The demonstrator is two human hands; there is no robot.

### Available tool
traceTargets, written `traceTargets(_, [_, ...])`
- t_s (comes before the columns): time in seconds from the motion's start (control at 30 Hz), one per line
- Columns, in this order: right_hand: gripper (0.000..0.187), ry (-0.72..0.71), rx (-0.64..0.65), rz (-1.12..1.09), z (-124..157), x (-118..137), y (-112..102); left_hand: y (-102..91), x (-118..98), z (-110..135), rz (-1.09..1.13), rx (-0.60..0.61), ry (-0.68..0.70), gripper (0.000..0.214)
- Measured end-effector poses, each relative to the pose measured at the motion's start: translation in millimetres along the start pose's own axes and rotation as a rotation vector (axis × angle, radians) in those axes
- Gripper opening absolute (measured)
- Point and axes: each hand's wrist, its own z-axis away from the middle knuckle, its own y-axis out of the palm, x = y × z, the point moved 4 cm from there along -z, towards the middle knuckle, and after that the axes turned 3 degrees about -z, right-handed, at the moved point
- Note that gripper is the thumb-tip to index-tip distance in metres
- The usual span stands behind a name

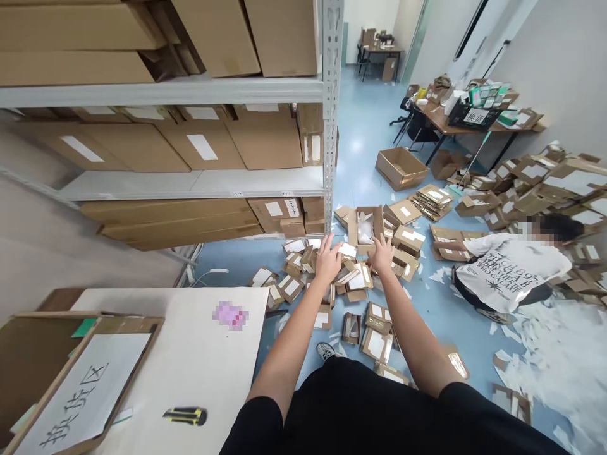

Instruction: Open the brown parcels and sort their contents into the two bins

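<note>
**Both hands stretched over the heap of boxes on the floor**
We see the left hand (327, 258) and right hand (382, 253) apart, fingers spread, gripping nothing, above the small boxes (353, 278) strewn on the floor (360, 139). One open box (365, 226) lies just beyond. We judge most of the heap unhandled.

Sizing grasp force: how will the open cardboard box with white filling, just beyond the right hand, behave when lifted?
Probably light: the open cardboard box is small, with only white wrapping visible inside. Its flaps stand loose, so the walls may flex if squeezed. Flat-sided, it should not roll, but resting among loose small boxes it could tip.
</note>
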Motion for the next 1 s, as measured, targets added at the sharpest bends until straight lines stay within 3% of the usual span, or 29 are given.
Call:
traceTargets(0.1, [0.046, -0.021, 0.039, -0.052, 4, -7, 16, -13.6, 12, 9, -0.036, 0.007, -0.039, 0.042])
traceTargets(0.2, [0.048, -0.088, 0.085, -0.147, 19, 16, 42, -31.7, 24, 21, -0.052, 0.006, -0.069, 0.040])
traceTargets(0.4, [0.050, -0.287, 0.192, -0.302, 37, 109, 86, -83.3, 38, 45, -0.148, -0.098, -0.114, 0.043])
traceTargets(0.57, [0.050, -0.459, 0.296, -0.385, 60, 194, 117, -136.2, 52, 90, -0.220, -0.215, -0.221, 0.047])
traceTargets(0.67, [0.050, -0.574, 0.401, -0.437, 94, 247, 137, -172.9, 57, 130, -0.294, -0.285, -0.282, 0.047])
traceTargets(0.8, [0.050, -0.754, 0.549, -0.495, 161, 316, 158, -230.9, 53, 201, -0.450, -0.432, -0.384, 0.047])
traceTargets(0.9, [0.049, -0.898, 0.610, -0.535, 226, 361, 167, -274.3, 41, 271, -0.570, -0.549, -0.499, 0.049])
traceTargets(1.0, [0.048, -1.056, 0.686, -0.585, 307, 398, 169, -310.7, 20, 357, -0.678, -0.664, -0.624, 0.049])
